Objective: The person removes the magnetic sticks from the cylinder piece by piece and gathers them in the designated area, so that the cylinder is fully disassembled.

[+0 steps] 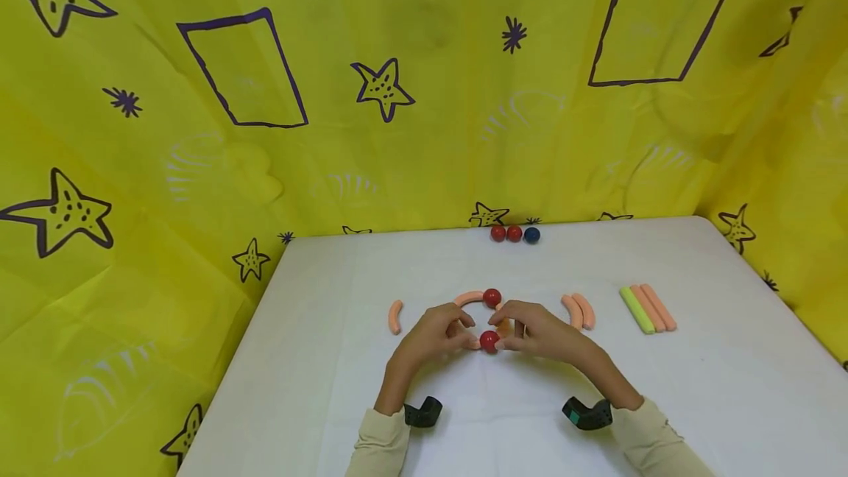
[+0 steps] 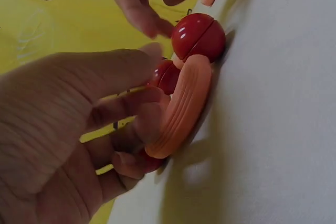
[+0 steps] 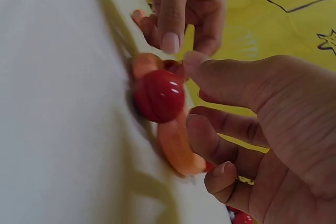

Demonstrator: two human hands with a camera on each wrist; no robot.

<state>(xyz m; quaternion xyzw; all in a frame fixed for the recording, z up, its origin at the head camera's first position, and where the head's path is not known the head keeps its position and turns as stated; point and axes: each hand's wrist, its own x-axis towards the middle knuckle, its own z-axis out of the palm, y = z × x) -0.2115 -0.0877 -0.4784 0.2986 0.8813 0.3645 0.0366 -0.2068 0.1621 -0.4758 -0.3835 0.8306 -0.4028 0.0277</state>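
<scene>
Curved orange sticks and red balls form a ring on the white table. The near red ball [image 1: 489, 341] lies between my hands, the far red ball [image 1: 492, 297] behind it. Beside the near ball, my left hand [image 1: 433, 331] has its fingertips at a ribbed curved orange stick [image 2: 185, 111]; its thumb stands off the stick. My right hand [image 1: 539, 330] is on the other side, loosely bent fingers by another curved stick [image 3: 177, 142], thumb apart from them. Neither hand visibly pinches anything. In the head view the hands hide the ring's sides.
Left of the ring lies a single curved orange stick [image 1: 395, 316]. On the right are a pair of curved sticks [image 1: 579, 311] and straight sticks, one green [image 1: 637, 310] and two orange [image 1: 654, 308]. Two red balls [image 1: 506, 233] and a blue ball [image 1: 532, 235] sit at the back edge.
</scene>
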